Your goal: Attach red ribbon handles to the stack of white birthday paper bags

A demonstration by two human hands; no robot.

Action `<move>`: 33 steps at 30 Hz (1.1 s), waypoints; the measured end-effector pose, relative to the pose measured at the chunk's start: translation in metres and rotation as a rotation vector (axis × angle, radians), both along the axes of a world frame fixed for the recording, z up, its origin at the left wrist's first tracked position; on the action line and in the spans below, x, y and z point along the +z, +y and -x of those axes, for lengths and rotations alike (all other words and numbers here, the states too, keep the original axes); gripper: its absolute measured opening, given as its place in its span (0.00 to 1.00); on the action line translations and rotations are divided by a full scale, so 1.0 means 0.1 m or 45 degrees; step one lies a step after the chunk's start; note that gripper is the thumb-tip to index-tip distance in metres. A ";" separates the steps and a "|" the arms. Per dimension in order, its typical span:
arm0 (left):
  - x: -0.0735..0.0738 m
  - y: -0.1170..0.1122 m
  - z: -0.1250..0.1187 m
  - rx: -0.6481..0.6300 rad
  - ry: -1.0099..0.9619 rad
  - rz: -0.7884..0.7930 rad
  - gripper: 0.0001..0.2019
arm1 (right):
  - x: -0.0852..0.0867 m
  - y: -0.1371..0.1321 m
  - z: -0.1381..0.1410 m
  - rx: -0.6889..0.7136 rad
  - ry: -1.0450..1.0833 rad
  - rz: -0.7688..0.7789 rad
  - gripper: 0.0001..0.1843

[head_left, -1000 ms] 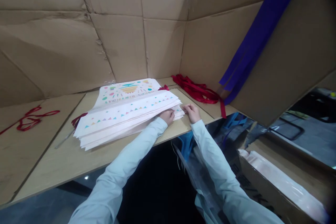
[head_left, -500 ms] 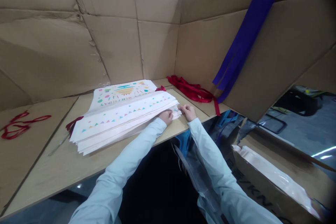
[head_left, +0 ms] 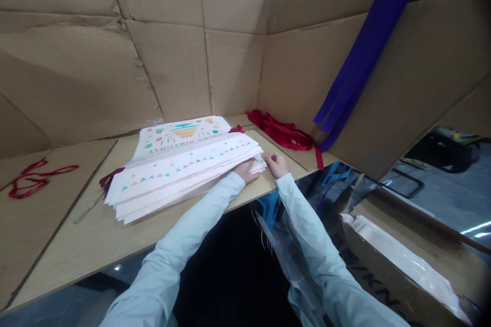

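Note:
A stack of white sheets (head_left: 180,168) printed with a birthday pattern and coloured pennants lies on the table, its near layers folded over. Dark red ribbon ends (head_left: 109,180) stick out at its left side, and another red ribbon bit (head_left: 237,129) shows at its upper right. My left hand (head_left: 247,171) is at the stack's right end, its fingers curled around the layers' edge and partly hidden by them. Just right of it, my right hand (head_left: 277,165) is closed, with thumb and fingertips pinching the corner of the sheets.
A heap of red ribbon (head_left: 286,133) lies behind my right hand, and a looped red cord (head_left: 32,184) is at far left. Purple strips (head_left: 368,56) hang down the cardboard wall (head_left: 233,66). An open carton (head_left: 378,271) stands low on the right.
My left hand has shifted slightly right and lower along the sheets' edge, and its fingers have changed pose. The right hand keeps its pinch at the corner. The view has shifted slightly.

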State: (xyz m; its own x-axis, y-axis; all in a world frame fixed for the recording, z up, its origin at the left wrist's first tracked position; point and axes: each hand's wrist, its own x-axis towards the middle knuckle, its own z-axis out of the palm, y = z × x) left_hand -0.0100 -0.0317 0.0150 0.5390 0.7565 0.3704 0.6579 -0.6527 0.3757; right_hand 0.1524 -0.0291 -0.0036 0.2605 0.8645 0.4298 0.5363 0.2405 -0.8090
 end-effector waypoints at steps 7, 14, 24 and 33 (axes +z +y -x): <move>-0.01 0.00 -0.01 0.015 0.000 -0.087 0.14 | 0.02 -0.01 0.00 0.136 -0.005 0.028 0.19; 0.10 -0.16 0.17 0.093 0.046 -0.253 0.12 | 0.09 -0.10 0.08 0.178 -0.292 -0.103 0.09; 0.52 -0.03 0.39 0.339 -0.068 -0.520 0.14 | 0.28 0.06 0.59 0.362 -0.262 -0.655 0.18; 0.83 0.26 0.60 0.517 0.001 -0.301 0.19 | 0.32 0.46 0.65 0.634 -0.656 -0.813 0.31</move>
State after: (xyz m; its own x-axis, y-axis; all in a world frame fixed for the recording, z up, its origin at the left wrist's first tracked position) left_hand -0.0700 -0.0055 0.0982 0.2172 0.8012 0.5576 0.8779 -0.4100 0.2473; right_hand 0.0878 0.0167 0.0284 -0.4261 0.3877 0.8174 0.5064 0.8509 -0.1397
